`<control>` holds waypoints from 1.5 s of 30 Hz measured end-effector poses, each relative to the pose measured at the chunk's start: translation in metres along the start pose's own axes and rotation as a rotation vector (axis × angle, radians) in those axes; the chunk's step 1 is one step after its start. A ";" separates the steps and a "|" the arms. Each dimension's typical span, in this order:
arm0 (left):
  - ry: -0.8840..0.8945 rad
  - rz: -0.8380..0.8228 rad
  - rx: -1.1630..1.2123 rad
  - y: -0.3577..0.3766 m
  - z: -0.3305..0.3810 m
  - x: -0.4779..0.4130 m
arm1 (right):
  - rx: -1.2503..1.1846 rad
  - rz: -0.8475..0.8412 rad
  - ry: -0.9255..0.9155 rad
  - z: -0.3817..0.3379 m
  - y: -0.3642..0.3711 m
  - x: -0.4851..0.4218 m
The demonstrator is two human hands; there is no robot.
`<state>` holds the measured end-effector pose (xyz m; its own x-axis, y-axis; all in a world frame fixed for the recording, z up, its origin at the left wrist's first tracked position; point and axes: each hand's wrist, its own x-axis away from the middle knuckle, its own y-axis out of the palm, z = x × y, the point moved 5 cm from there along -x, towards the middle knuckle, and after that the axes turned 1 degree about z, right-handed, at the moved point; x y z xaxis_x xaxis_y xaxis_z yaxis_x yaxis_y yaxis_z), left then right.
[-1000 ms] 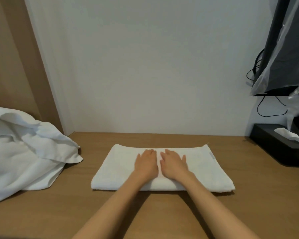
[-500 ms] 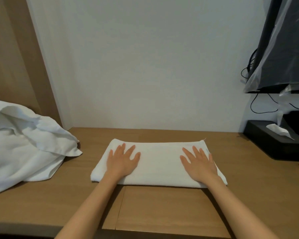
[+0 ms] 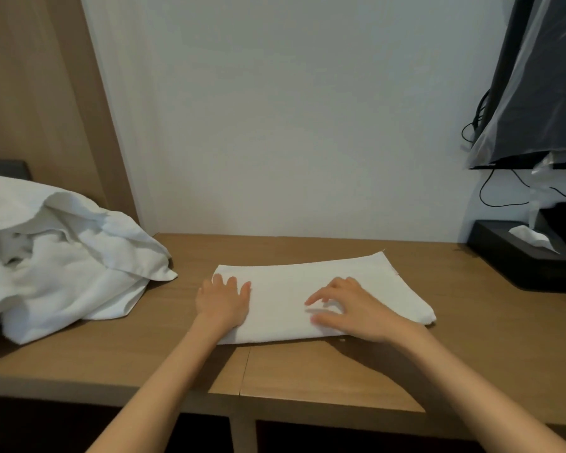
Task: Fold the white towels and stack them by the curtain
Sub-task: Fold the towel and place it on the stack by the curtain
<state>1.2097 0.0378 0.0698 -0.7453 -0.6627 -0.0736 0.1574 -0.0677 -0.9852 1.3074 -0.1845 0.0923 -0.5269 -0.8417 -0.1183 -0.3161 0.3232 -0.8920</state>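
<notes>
The folded white towel (image 3: 288,282) lies flat in the middle of the table (image 3: 307,371), the left hand (image 3: 224,302) pressing its left end with straight fingers, the right hand (image 3: 353,308) touching it with loosely arched fingers, neither grip closed, crumpled towels (image 3: 62,266) heaped at left

Dim, even indoor light, soft forearm shadows on the desk (image 3: 340,371), wide-angle bending at the edges, slight blur.
</notes>
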 end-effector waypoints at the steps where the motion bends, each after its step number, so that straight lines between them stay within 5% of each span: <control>1: 0.012 0.039 -0.062 -0.006 0.001 0.005 | 0.013 -0.106 -0.009 -0.006 0.008 0.004; 3: 0.039 0.094 -0.160 -0.017 0.001 0.013 | 0.148 -0.140 -0.020 -0.008 0.013 0.012; 8: 0.085 0.227 -0.128 -0.029 -0.007 0.032 | 0.324 0.088 0.020 0.007 -0.002 0.026; 15: 0.491 0.185 0.400 -0.022 0.006 0.084 | 0.442 -0.012 0.312 0.057 -0.018 0.031; 18: 0.627 0.087 0.510 -0.015 0.022 0.107 | 0.290 0.032 0.242 0.057 -0.022 0.034; 21: 0.675 0.041 0.600 -0.011 0.032 0.123 | -0.191 0.135 0.128 0.032 -0.028 0.048; 25: 0.721 -0.124 0.371 0.006 0.038 0.133 | -0.272 -0.038 0.036 -0.006 -0.017 0.083; 30: 0.817 -0.021 0.154 0.013 0.030 0.141 | 0.261 -0.230 -0.003 -0.004 0.018 0.129; 34: 0.862 0.040 0.189 0.009 0.027 0.150 | 0.287 -0.144 -0.052 -0.007 0.017 0.140; 40: 0.822 0.134 0.306 -0.016 0.023 0.158 | -0.023 0.110 -0.025 -0.006 -0.007 0.151; 45: 0.690 0.075 0.808 -0.037 0.031 0.145 | -0.360 0.458 0.042 -0.001 -0.027 0.145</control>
<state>1.1158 -0.0795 0.1008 -0.8817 -0.1365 -0.4516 0.4128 -0.6867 -0.5984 1.2386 -0.3147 0.0996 -0.7015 -0.5658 -0.4332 -0.2931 0.7832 -0.5483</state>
